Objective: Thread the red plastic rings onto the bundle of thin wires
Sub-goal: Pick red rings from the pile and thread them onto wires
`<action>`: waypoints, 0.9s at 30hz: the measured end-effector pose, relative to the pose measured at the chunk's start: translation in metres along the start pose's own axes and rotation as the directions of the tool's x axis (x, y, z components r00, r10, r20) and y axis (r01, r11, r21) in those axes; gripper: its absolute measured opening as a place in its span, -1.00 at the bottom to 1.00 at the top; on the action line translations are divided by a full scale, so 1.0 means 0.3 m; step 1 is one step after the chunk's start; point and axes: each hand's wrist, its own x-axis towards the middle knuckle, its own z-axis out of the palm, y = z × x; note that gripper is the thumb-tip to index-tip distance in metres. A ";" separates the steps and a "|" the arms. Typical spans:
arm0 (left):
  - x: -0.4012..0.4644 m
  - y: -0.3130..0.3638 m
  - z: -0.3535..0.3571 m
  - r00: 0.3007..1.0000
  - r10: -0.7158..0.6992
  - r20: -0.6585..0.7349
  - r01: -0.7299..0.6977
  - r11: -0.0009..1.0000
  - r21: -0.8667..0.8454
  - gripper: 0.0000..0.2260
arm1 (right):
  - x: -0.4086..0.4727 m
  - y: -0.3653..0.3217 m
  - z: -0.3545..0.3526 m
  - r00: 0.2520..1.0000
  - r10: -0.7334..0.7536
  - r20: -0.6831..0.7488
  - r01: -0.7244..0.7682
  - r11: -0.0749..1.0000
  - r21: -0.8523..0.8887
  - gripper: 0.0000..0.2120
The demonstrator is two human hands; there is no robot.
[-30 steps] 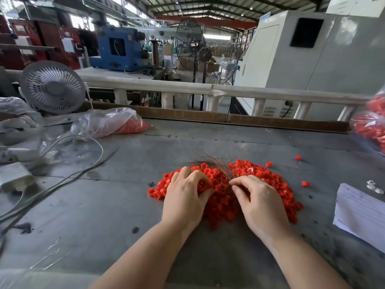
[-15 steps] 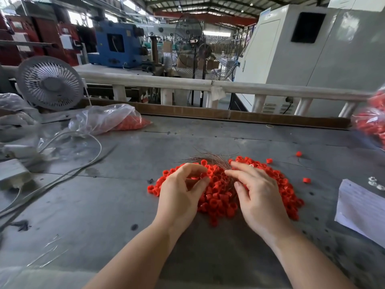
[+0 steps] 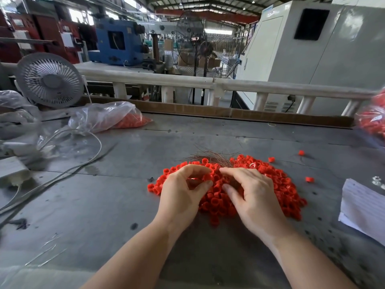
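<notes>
A heap of red plastic rings (image 3: pixel 281 184) lies on the grey table (image 3: pixel 104 205). The bundle of thin coppery wires (image 3: pixel 208 157) fans out at the heap's far edge, and its near end runs under my right hand (image 3: pixel 253 197). That hand lies on the heap with index finger and thumb curled round the bundle. Just to the left, my left hand (image 3: pixel 181 195) arches over the heap and pinches one red ring (image 3: pixel 208 177) between thumb and forefinger, close to my right index fingertip.
A clear bag of red rings (image 3: pixel 116 117), a small white fan (image 3: pixel 50 80) and a white cable (image 3: pixel 91 138) sit at the left. Paper sheets (image 3: pixel 364 205) lie at the right, another ring bag (image 3: pixel 373 122) at the right edge. Stray rings (image 3: pixel 309 179) dot the table.
Both hands have slid slightly away from me over the heap. My left hand has risen from lying flat to an arch with a ring pinched, and my right index finger now reaches left.
</notes>
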 end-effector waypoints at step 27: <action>-0.003 0.015 -0.002 0.984 -0.055 0.170 0.115 0.924 -0.365 -0.85 | -0.003 -0.001 -0.003 1.000 0.016 -0.018 -0.015 0.998 0.064 -0.81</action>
